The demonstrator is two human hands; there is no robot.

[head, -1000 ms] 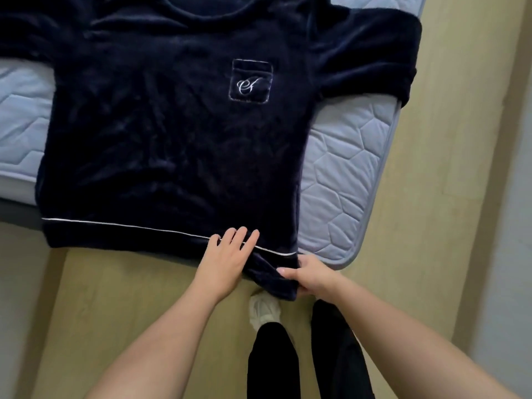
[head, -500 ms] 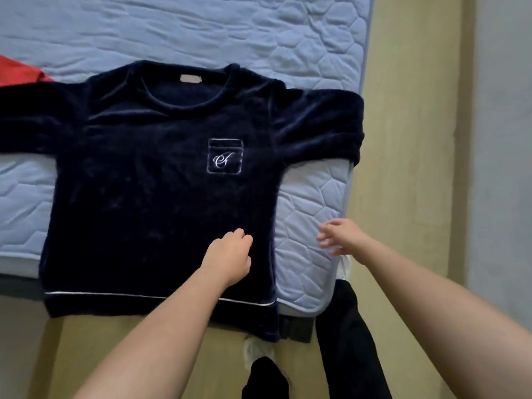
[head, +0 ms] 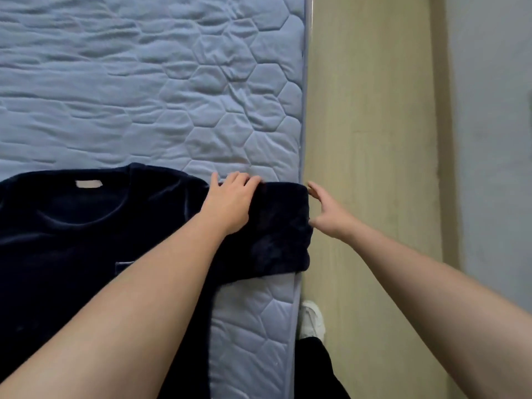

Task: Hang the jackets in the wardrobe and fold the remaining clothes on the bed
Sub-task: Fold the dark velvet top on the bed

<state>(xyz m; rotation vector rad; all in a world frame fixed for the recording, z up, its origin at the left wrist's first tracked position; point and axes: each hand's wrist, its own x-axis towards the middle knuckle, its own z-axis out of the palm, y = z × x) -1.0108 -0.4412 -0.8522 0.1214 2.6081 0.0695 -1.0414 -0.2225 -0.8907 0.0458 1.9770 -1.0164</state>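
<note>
A navy velvet top (head: 86,240) lies flat, front up, on the light blue quilted mattress (head: 144,96), its collar label showing. Its right sleeve (head: 276,234) reaches the bed's right edge. My left hand (head: 230,203) lies on that sleeve near the shoulder, with the fingers curled over the sleeve's upper edge. My right hand (head: 328,217) is off the bed's side with fingers spread, and fingertips and thumb touch the cuff end. My left forearm hides most of the chest pocket.
Beige floor (head: 368,139) runs along the bed's right side, with a grey wall (head: 489,139) beyond it. My white shoe (head: 312,318) and dark trouser leg stand close against the mattress edge. Bare mattress stretches beyond the top.
Both hands have left the hem and moved up to the right sleeve. The view has shifted up and right along the bed, so the hem is out of sight.
</note>
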